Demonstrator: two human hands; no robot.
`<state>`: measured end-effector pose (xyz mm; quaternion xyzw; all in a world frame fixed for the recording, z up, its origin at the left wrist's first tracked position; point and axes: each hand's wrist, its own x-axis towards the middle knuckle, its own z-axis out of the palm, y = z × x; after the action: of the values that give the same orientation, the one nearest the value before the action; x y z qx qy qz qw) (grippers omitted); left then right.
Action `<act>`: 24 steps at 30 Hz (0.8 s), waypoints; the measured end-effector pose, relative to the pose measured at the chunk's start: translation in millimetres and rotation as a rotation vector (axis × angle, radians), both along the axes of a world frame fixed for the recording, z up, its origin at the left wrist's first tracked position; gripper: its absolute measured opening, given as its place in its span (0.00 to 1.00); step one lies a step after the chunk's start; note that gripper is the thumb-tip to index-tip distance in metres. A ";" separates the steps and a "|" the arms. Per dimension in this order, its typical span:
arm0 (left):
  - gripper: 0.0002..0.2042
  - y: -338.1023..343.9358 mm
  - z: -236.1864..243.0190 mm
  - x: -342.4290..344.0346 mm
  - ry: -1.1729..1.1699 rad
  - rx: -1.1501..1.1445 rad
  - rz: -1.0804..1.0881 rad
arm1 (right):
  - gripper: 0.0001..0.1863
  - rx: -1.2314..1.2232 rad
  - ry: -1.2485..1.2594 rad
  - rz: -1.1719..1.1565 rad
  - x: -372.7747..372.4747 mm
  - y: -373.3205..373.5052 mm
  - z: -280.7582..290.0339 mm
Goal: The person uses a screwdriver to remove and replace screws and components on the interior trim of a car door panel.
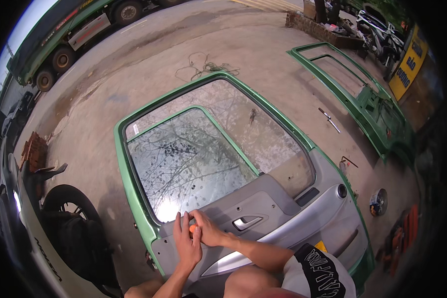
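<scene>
A green vehicle door (123, 164) with a grey inner trim panel (253, 201) lies in front of my knees, its window glass (184, 149) mirroring branches and sky. My two hands meet over the panel's near left end, just below the glass. My right hand (208, 229) is curled closed around a small thing with an orange end (193, 229); the rest of it is hidden by fingers. Against it rests my left hand (185, 243), its fingers stretched out and its thumb beside the orange end. To the right of my hands is the inner door handle (247, 222).
Another green door frame (342, 94) lies at the right. Between the doors are a screwdriver-like tool (329, 120) and a bent rod (350, 161). A round tin (378, 202) stands nearer. A motorbike (69, 213) is close on my left; a green truck (84, 30) stands beyond.
</scene>
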<state>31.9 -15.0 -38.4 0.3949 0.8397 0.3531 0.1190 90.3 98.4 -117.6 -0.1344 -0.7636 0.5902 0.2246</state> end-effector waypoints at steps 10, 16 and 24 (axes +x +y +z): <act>0.12 59.5 -38.7 32.1 -0.546 0.904 0.382 | 0.16 0.208 -0.180 -0.798 122.4 125.2 37.9; 0.17 57.0 -71.5 31.2 -0.397 0.821 0.433 | 0.15 0.170 -0.284 -0.913 170.1 113.3 -46.7; 0.18 44.7 -61.6 5.8 -0.573 0.766 0.092 | 0.19 0.314 -0.285 -0.942 167.3 102.5 -62.5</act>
<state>37.6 29.6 -100.0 0.2596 0.5993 0.7366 0.1759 257.6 200.9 -180.1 -0.5074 -0.7228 0.2790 0.3771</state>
